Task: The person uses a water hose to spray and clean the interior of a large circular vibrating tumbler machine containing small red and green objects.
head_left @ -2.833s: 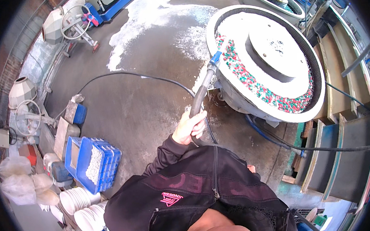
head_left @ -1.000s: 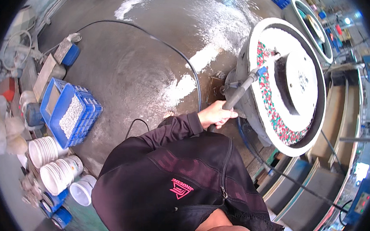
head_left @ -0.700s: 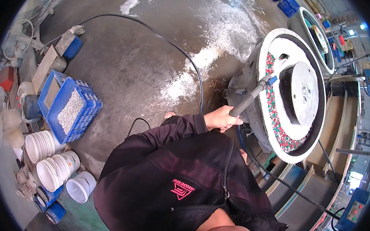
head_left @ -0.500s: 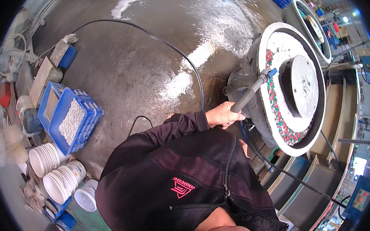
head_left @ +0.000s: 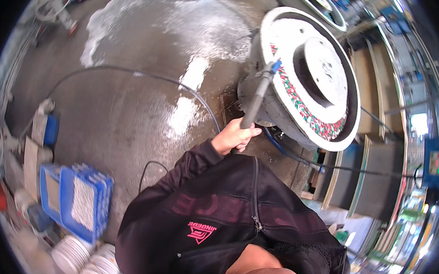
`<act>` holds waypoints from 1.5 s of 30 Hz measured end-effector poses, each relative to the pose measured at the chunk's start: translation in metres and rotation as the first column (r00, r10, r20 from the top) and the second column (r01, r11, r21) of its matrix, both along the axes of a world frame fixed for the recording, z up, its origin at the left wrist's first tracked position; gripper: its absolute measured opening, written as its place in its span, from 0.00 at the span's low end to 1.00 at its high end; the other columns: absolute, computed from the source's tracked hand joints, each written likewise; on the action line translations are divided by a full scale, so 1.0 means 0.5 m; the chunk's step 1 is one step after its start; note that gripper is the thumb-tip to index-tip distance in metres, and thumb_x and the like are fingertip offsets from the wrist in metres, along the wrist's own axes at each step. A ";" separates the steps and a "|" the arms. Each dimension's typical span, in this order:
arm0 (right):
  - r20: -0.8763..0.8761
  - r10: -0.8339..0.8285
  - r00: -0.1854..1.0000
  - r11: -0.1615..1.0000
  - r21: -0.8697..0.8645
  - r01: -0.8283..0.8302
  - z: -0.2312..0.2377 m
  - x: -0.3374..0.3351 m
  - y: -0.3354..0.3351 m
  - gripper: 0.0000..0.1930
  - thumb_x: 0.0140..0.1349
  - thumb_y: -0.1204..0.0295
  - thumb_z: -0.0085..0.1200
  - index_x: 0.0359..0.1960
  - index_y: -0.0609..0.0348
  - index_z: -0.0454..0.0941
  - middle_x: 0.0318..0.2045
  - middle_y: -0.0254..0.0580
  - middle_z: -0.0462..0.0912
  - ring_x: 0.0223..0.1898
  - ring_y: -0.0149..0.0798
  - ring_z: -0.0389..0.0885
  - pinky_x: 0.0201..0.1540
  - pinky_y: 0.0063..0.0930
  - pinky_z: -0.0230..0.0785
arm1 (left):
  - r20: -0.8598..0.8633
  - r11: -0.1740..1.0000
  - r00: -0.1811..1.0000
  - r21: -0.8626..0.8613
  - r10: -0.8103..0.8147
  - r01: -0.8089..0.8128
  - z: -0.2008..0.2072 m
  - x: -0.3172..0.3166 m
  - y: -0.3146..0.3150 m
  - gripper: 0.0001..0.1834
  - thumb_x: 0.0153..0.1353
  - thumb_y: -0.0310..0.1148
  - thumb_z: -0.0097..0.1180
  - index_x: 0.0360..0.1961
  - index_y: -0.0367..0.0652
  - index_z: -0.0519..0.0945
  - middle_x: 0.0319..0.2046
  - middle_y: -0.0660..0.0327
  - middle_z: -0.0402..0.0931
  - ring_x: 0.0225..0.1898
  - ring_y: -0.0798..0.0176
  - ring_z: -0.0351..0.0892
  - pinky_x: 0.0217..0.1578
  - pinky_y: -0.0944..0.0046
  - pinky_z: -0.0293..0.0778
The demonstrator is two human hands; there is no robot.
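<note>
My left hand (head_left: 237,137) is closed round a grey tube-like wand (head_left: 256,99) with a blue tip (head_left: 276,65). The tip reaches over the rim of a large round tub (head_left: 348,126) on the right. Inside the tub, small red, green and white pieces (head_left: 301,109) lie in a curved band beside white foam or material, around a raised round hub (head_left: 325,73). A black hose (head_left: 175,84) runs along the floor toward my left hand; where it joins the wand is hidden. My right hand is out of sight behind my dark jacket.
On the left stand blue crates (head_left: 106,200), one holding white pellets (head_left: 83,204), and stacked white buckets (head_left: 69,258). White foam (head_left: 97,34) spreads over the wet floor. A second tub (head_left: 332,13) stands at the far right, near tray-like troughs (head_left: 378,167).
The view has shifted, so the tub and crates sit elsewhere in the picture. My left hand still grips the wand, its tip still at the tub. Fingers seen earlier beside my jacket are now hidden.
</note>
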State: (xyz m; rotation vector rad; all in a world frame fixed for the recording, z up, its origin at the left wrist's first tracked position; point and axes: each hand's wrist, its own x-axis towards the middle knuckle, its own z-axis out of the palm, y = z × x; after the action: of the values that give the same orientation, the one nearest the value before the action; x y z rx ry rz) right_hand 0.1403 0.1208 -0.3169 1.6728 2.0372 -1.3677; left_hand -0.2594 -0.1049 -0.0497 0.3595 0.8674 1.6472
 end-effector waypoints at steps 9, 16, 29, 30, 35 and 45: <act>-0.160 -0.279 0.947 0.948 -0.201 0.245 0.116 -0.131 -0.046 0.15 0.48 0.78 0.47 0.40 0.63 0.75 0.24 0.38 0.79 0.20 0.25 0.72 0.22 0.17 0.63 | 0.102 0.990 0.986 0.052 -0.133 0.128 -0.011 0.040 0.051 0.26 0.58 0.60 0.37 0.24 0.45 0.62 0.08 0.69 0.54 0.07 0.75 0.53 0.11 0.74 0.58; -0.068 -0.137 0.988 0.988 -0.077 0.132 0.031 0.031 -0.057 0.11 0.49 0.75 0.47 0.34 0.58 0.78 0.21 0.35 0.79 0.21 0.30 0.76 0.21 0.26 0.67 | 0.095 0.992 0.987 -0.007 -0.126 0.127 0.012 0.100 0.101 0.27 0.58 0.60 0.35 0.24 0.44 0.61 0.08 0.69 0.55 0.08 0.74 0.54 0.12 0.73 0.59; -0.092 -0.523 0.847 0.834 -0.260 0.487 0.000 0.146 0.005 0.05 0.56 0.72 0.47 0.32 0.58 0.74 0.17 0.36 0.74 0.12 0.30 0.69 0.11 0.26 0.61 | 0.156 0.998 0.986 -0.017 0.055 -0.053 0.014 0.222 0.170 0.21 0.63 0.52 0.32 0.24 0.45 0.59 0.08 0.69 0.51 0.09 0.72 0.51 0.13 0.71 0.57; -0.127 -0.596 0.793 0.783 -0.314 0.538 0.009 0.132 0.012 0.06 0.56 0.72 0.47 0.33 0.58 0.74 0.17 0.35 0.74 0.12 0.29 0.69 0.10 0.25 0.61 | 0.149 0.997 0.987 -0.063 0.059 -0.051 0.018 0.229 0.179 0.22 0.63 0.53 0.29 0.24 0.46 0.59 0.08 0.70 0.50 0.08 0.72 0.50 0.13 0.70 0.55; -0.154 -0.652 0.742 0.738 -0.352 0.575 -0.012 0.154 0.019 0.10 0.54 0.77 0.42 0.36 0.55 0.73 0.17 0.34 0.74 0.11 0.28 0.68 0.11 0.24 0.64 | 0.139 0.979 0.989 -0.204 0.055 -0.025 0.031 0.254 0.227 0.21 0.63 0.53 0.31 0.23 0.48 0.60 0.07 0.72 0.48 0.08 0.74 0.48 0.12 0.72 0.52; 0.142 -0.598 0.789 0.721 -0.333 0.607 -0.024 0.288 -0.091 0.09 0.55 0.76 0.37 0.33 0.53 0.72 0.17 0.37 0.74 0.11 0.30 0.69 0.11 0.25 0.64 | 0.141 0.961 0.985 -0.244 -0.095 0.127 0.043 0.306 0.248 0.21 0.62 0.52 0.33 0.23 0.47 0.59 0.06 0.71 0.49 0.06 0.72 0.49 0.09 0.71 0.53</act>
State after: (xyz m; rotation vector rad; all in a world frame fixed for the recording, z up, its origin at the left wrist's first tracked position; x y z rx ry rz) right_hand 0.2845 0.0754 -0.3290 2.2417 1.1213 -1.7510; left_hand -0.1062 0.0192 -0.0282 0.1220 0.9298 1.4197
